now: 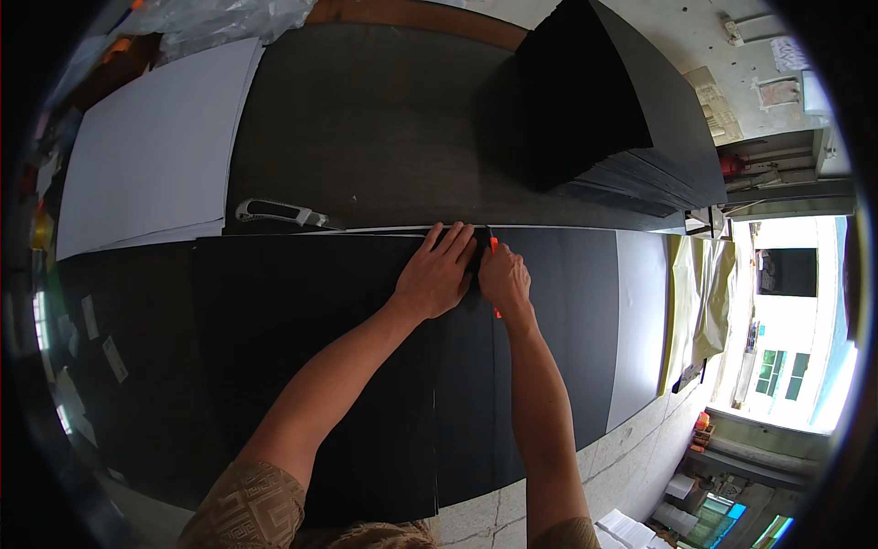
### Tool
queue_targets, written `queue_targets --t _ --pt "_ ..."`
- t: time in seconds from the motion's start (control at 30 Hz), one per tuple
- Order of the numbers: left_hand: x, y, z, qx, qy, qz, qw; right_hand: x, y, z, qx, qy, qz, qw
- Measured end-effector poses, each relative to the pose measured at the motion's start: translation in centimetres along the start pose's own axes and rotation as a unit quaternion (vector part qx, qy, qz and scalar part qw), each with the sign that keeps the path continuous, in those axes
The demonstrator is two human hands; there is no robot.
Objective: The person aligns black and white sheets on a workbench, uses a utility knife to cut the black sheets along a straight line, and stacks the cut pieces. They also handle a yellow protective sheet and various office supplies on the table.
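Note:
My right hand [504, 278] is closed around an orange utility knife [495, 245], whose orange ends show above and below the fist. The blade tip is too small to make out. Just left of it, my left hand [439, 272] lies flat on a large black sheet [320, 320], fingers stretched toward the sheet's far edge. Something dark sits between the two hands; its kind is unclear. More black sheet [567, 311] extends to the right, partly under my right forearm. A cutter with a pale grey body [279, 212] rests on the dark tabletop [366, 119] beyond.
A stack of white sheets [160, 151] lies at the far left. At the far right a tall stack of black boards [631, 119] rises. A pale sheet [640, 311] and yellowish wrapping [704, 297] are on the right. Clear plastic [229, 27] lies at the back left.

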State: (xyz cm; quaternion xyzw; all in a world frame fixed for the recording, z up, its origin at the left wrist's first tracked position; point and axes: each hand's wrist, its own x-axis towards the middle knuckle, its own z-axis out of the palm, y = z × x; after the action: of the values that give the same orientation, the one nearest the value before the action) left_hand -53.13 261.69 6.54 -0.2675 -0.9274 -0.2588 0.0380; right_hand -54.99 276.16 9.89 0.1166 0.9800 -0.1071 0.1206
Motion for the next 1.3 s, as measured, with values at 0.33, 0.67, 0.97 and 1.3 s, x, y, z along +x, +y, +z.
queue_targets --t 0.33,0.67,0.97,1.3 --pt "0.1 0.1 0.1 0.009 -0.011 0.005 1.000 -0.6 0.9 -1.1 -0.057 -0.042 -0.022 0.997" --pt "-0.1 -0.1 0.8 0.027 0.019 0.018 0.999 -10.5 5.3 -0.9 -0.074 -0.099 -0.007 0.992" --pt "0.1 -0.2 1.2 0.058 0.028 0.029 0.998 -30.4 14.3 1.3 -0.059 -0.160 0.043 0.984" --pt "-4.9 0.1 -1.7 0.113 0.136 0.042 0.983 -51.9 26.2 3.5 -0.015 -0.155 0.214 0.964"
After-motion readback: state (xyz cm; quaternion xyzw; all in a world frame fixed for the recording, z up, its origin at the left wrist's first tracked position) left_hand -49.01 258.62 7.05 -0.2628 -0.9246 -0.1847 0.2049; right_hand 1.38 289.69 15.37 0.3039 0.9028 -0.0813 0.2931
